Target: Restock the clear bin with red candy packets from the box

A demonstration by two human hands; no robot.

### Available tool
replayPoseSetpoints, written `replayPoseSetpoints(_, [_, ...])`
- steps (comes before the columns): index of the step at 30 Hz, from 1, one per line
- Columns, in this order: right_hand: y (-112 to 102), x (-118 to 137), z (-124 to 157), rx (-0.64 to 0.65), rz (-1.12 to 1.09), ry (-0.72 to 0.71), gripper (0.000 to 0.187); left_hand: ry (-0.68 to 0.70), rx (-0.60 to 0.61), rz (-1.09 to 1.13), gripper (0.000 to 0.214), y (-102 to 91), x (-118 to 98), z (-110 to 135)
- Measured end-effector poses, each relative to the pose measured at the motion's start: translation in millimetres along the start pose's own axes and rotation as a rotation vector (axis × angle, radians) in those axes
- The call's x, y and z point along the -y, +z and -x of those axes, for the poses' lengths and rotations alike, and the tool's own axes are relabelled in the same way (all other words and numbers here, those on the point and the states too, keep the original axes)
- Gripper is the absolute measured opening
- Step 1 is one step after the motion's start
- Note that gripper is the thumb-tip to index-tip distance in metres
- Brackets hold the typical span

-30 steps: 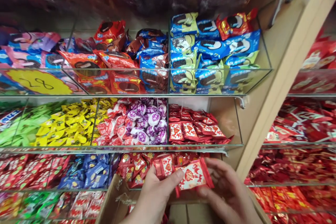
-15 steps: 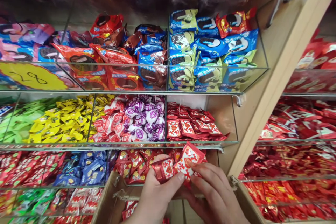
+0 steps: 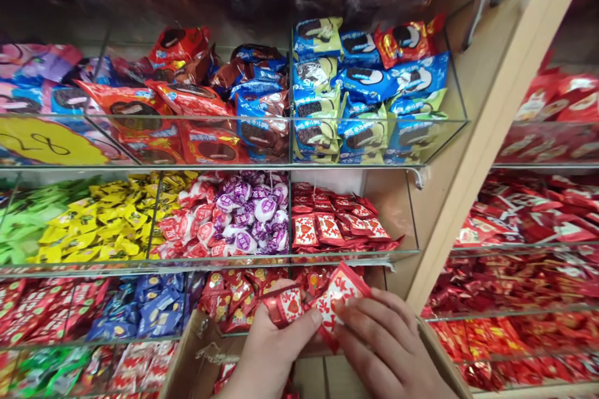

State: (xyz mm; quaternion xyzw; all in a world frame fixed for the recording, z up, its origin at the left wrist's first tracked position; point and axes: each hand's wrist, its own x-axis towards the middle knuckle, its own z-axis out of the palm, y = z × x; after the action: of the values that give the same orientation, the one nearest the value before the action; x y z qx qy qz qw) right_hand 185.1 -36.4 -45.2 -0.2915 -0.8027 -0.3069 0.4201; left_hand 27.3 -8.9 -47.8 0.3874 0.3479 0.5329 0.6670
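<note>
Red candy packets (image 3: 327, 302) sit bunched between both hands, above an open cardboard box (image 3: 187, 361), just below the middle shelf bin (image 3: 341, 224) of matching packets. Left hand (image 3: 271, 352) pinches one packet with its thumb; right hand (image 3: 388, 349) grasps the others with its fingers. Square the stack, keep faces aligned, and grip lightly so the wrappers don't crumple or slip.

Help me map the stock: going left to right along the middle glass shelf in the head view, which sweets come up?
Green packets → yellow packets → red-and-white wrapped sweets → purple-and-white wrapped sweets → flat red-and-white packets.
</note>
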Motion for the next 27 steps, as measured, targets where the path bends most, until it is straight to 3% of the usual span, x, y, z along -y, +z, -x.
replayPoseSetpoints(2, [-1.6, -6.1, 3.3, 0.072, 0.035, 0.010, 0.022, -0.030, 0.040, -0.022, 0.032, -1.6, -2.7, -1.4])
replayPoseSetpoints(4, [-0.5, -11.5, 9.3, 0.063, 0.024, 0.085, 0.020, -0.029, 0.058, -0.025, 0.030, -2.5, -5.8, -2.2])
replayPoseSetpoints(8, [5.9, -13.7, 19.2, -0.096, -0.103, 0.460, 0.025, -0.037, 0.026, 0.061, 0.031, -4.2, -11.2, -3.4])
replayPoseSetpoints(12, [12.7, -3.1, 20.2, -0.166, -0.607, 0.840, 0.025, -0.082, -0.006, 0.071, 0.025, -5.0, -13.0, -4.2])
replayPoseSetpoints(15, [19.6, 7.8, 18.2, -0.139, -1.021, 0.990, 0.016, -0.077, 0.021, 0.081, 0.022, -4.4, -8.8, -4.4])
replayPoseSetpoints(17, [24.6, 12.8, 17.5, -0.140, -1.152, 1.042, 0.009, -0.070, 0.064, 0.081, 0.025, -4.5, -3.3, -5.1])
replayPoseSetpoints(20, [28.9, 13.2, 18.9, -0.145, -1.223, 1.084, 0.008, -0.037, 0.063, 0.066, 0.033, -6.4, 4.3, -7.2])
replayPoseSetpoints(22, [28.3, 8.5, 21.3, -0.140, -1.187, 1.036, 0.018, -0.038, 0.029, 0.058, 0.036, -7.4, 6.0, -8.3])
replayPoseSetpoints(25, [23.3, -3.0, 25.9, -0.067, -0.837, 0.807, 0.039, -0.095, 0.001, 0.075, 0.039, -5.9, 1.8, -7.1])
replayPoseSetpoints(27, [19.4, -10.3, 28.1, 0.026, -0.545, 0.625, 0.041, -0.116, 0.017, 0.070, 0.039, -2.9, -3.5, -4.4])
